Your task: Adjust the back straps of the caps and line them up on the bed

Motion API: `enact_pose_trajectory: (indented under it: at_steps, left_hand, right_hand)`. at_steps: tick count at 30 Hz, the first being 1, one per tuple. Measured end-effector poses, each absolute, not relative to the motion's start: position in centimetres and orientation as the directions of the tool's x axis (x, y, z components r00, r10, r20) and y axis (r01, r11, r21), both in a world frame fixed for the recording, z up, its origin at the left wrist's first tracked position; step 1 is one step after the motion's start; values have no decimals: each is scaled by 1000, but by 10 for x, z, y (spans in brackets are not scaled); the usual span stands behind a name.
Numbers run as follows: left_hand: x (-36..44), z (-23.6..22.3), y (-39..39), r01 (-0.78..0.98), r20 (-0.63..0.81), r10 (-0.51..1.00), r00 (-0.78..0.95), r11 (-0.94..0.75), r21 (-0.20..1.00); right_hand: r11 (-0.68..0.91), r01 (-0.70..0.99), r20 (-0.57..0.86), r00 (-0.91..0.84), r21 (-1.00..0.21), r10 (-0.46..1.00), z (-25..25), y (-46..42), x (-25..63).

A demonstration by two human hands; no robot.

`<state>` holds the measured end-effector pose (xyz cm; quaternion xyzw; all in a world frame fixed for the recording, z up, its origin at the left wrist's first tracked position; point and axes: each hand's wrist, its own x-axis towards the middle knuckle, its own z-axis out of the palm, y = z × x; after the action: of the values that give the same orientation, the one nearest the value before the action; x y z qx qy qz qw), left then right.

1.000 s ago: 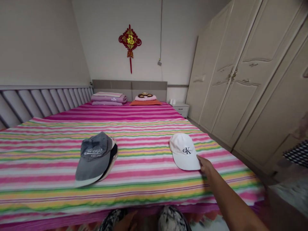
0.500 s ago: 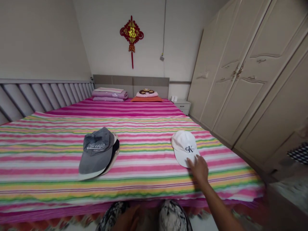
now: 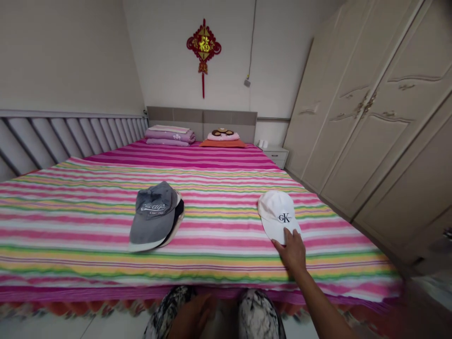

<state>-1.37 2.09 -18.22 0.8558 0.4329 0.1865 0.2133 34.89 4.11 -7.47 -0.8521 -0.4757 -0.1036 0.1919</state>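
On the right part of the bed lies a white baseball cap (image 3: 277, 207) with dark "CK" letters, its brim toward me. My right hand (image 3: 294, 249) grips the front of that brim, the thumb at its left front edge and the fingers on top. To the left is a small stack of caps, a grey cap (image 3: 155, 214) with white lettering uppermost. Black and beige edges of the caps beneath it (image 3: 178, 216) show along its right side. Low in the view, my left hand (image 3: 190, 315) rests by my left knee, fingers loosely apart and holding nothing.
A striped sheet (image 3: 219, 221) covers the bed. Folded purple bedding (image 3: 169, 136) and a pink pillow (image 3: 223, 135) lie by the headboard (image 3: 229, 120). A slatted rail (image 3: 70, 136) borders the left side; a wardrobe (image 3: 339, 122) and small nightstand (image 3: 277, 155) stand right.
The view has shifted, so the bed and caps appear slightly farther right. My right hand has moved a little on the white cap's brim, its thumb now at the front edge.
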Motion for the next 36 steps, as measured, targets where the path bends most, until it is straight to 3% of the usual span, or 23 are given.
enact_pose_trajectory:
  at_steps: [8,15,18,21,24,28,32,36]
  left_hand:
    - [-12,-175,17,660,85,838,539,-483,575]
    - [-15,-167,17,607,46,872,488,-377,700]
    - [-12,-160,19,466,20,900,436,-245,850]
    - [-10,-147,25,162,-104,949,297,57,985]
    - [-17,-124,36,-187,-199,976,84,211,959]
    - [-43,-85,56,-545,-249,949,-195,107,832]
    - [-75,-55,76,-626,-286,877,-386,-21,780]
    - [-96,-36,89,-707,-383,839,-386,-2,708]
  right_hand:
    - [-470,869,400,491,-156,774,-76,40,349]
    - [-479,864,457,493,-157,740,-72,29,334]
    - [-473,863,475,497,-178,726,-76,18,323]
    - [-431,878,526,471,-206,708,-89,6,309]
    - [-238,951,567,308,-195,764,-107,-8,289]
    - [142,940,577,67,-310,814,-122,-26,249]
    - [393,882,628,-155,-260,763,-122,-35,205]
    - [516,823,646,-262,-239,717,-115,-35,174]
